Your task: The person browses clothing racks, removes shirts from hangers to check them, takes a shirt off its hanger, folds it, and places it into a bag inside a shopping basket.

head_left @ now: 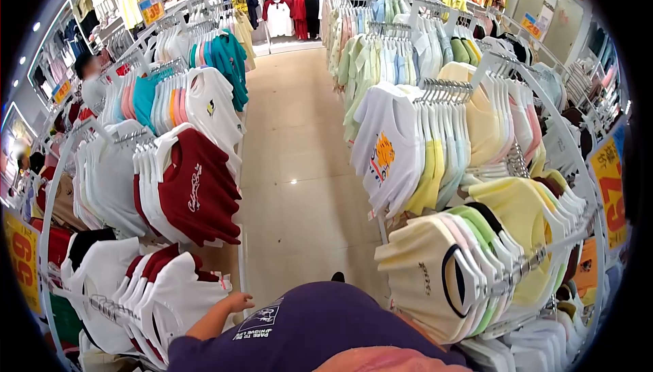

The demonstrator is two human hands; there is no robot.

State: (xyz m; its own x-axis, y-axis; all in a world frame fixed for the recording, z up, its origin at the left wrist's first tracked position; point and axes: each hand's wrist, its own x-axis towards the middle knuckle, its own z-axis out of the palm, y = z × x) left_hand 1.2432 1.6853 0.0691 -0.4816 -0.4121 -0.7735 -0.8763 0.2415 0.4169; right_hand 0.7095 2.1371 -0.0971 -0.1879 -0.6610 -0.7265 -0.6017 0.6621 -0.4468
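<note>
My left hand [238,302] hangs beside the left rack, its fingers loosely apart with nothing in them. Nearest to it are white T-shirts [183,294] with dark red ones between them, on hangers. A sliver of my right arm [418,328] shows at the edge of my purple shirt [326,317]; the hand itself is out of sight. Close to that arm hangs a cream T-shirt [422,270] with dark trim, in front of pink, green and white ones. A blurred pinkish shape at the bottom edge cannot be made out.
A tiled aisle [292,168] runs forward between clothes racks. On the left hang dark red T-shirts [201,185]; on the right, a white T-shirt [388,144] with an orange print. Orange price signs [609,192] stand at the sides. Another person [90,79] is at the far left.
</note>
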